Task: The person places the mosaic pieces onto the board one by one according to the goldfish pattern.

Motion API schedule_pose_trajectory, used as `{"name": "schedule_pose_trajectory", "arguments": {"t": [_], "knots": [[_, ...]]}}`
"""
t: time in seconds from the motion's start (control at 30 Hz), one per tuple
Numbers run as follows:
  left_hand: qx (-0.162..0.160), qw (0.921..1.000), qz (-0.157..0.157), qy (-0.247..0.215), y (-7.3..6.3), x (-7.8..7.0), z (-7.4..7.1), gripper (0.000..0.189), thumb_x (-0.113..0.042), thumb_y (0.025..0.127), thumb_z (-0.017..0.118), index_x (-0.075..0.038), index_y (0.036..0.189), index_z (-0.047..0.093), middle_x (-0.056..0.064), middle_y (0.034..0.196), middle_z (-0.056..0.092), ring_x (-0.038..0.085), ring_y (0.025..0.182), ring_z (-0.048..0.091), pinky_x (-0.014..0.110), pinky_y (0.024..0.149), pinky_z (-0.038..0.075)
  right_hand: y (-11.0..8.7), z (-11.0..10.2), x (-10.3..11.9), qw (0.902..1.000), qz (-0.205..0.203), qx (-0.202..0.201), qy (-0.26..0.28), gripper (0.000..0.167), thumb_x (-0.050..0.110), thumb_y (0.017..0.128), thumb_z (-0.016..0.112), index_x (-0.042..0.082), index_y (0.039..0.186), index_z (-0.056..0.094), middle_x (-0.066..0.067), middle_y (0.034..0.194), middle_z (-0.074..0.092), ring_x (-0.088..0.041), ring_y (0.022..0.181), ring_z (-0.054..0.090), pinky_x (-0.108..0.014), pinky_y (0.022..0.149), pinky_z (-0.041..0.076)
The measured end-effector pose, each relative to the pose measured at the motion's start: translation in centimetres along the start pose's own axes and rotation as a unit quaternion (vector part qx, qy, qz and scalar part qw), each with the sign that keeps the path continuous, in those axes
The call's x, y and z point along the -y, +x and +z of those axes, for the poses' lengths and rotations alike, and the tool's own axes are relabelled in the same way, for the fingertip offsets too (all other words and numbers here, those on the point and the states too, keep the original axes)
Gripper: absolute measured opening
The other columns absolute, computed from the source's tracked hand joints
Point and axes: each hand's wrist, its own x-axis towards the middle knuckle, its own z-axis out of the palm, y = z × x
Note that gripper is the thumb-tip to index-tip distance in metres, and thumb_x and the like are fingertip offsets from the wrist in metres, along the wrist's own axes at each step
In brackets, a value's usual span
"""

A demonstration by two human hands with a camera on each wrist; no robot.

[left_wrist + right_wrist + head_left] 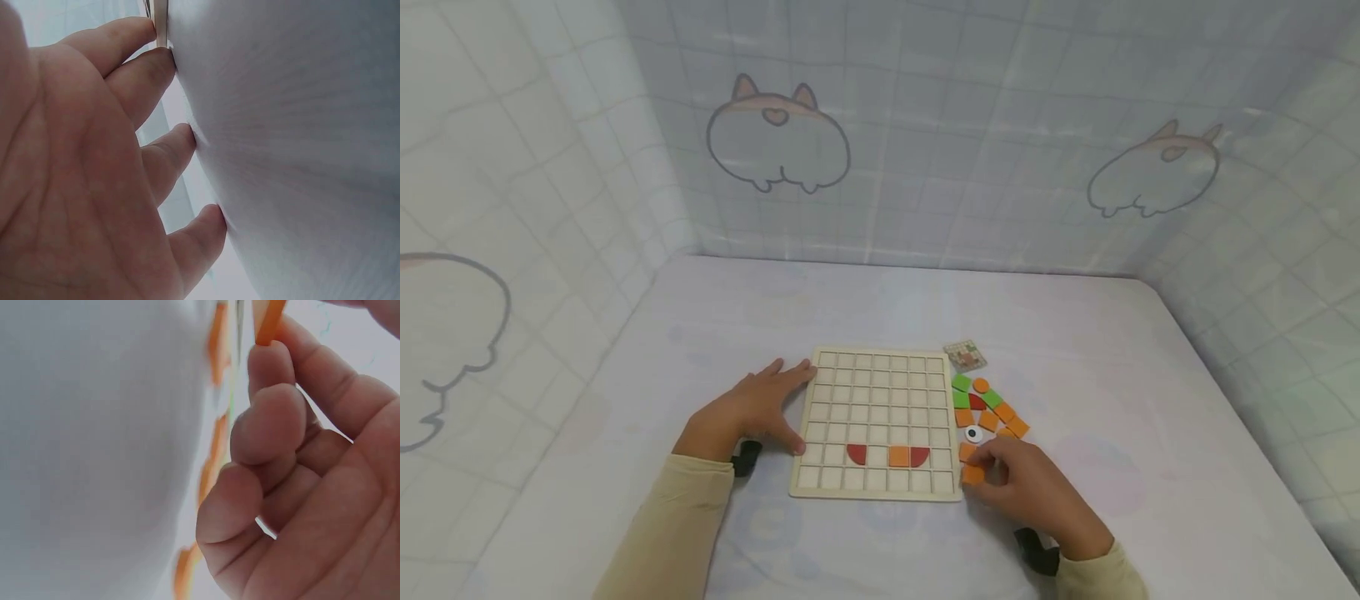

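Observation:
A wooden grid board (872,415) lies on the table. My left hand (752,408) rests along its left side, fingers spread, thumb and index finger at the edge; the left wrist view shows the other fingertips down on the table. Beside the board's lower right corner, my right hand (1037,487) pinches an orange square tile (973,475) between thumb and fingers. In the right wrist view that orange tile (269,322) stands on edge. One low row of the board bears a red quarter-circle tile (857,454), an orange square (898,457) and another red quarter-circle (919,457).
Several loose tiles lie right of the board: orange squares (1006,412), green pieces (961,382), an orange disc (981,386), a red piece (977,402) and a white eye disc (973,433). A small pattern card (966,356) lies by the upper right corner.

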Motion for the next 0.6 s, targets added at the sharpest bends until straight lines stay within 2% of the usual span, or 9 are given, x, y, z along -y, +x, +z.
{"name": "schedule_pose_trajectory", "arguments": {"t": [0.1,0.17,0.4,0.6], "knots": [[-0.005,1.0000,-0.004,-0.004,-0.2,0.2,-0.1,0.123,-0.044,0.062,0.096,-0.019,0.162,0.029,0.007,0.170,0.022,0.043,0.157,0.008,0.070,0.122,0.011,0.9,0.1,1.6,0.9987,-0.045,0.000,0.024,0.023,0.010,0.078,0.078,0.021,0.098,0.073,0.010,0.092,0.064,-0.009,0.068,0.050,-0.022,0.060,0.045],[-0.006,0.9999,-0.003,-0.008,-0.2,0.3,-0.1,0.123,-0.044,0.061,0.096,-0.019,0.162,0.030,0.007,0.170,0.023,0.043,0.157,0.008,0.069,0.122,0.011,1.7,0.5,2.9,0.9971,-0.070,0.007,0.027,0.023,0.011,0.078,0.077,0.020,0.099,0.073,0.009,0.094,0.064,-0.010,0.073,0.052,-0.022,0.063,0.047],[-0.004,0.9999,-0.007,-0.011,0.2,0.8,0.3,0.125,-0.048,0.060,0.096,-0.025,0.162,0.028,0.004,0.171,0.021,0.043,0.157,0.008,0.073,0.119,0.014,4.7,3.1,6.5,0.9904,-0.128,0.038,-0.033,0.018,0.017,0.082,0.077,0.019,0.100,0.074,0.012,0.091,0.061,-0.009,0.079,0.054,-0.022,0.069,0.048],[-0.005,1.0000,-0.007,-0.001,0.3,0.6,0.0,0.125,-0.048,0.060,0.096,-0.024,0.162,0.028,0.004,0.171,0.021,0.041,0.157,0.009,0.070,0.122,0.013,6.1,4.5,7.9,0.9882,-0.125,0.061,-0.064,0.019,0.021,0.083,0.081,0.019,0.101,0.075,0.011,0.092,0.061,-0.008,0.082,0.051,-0.024,0.075,0.048]]}}
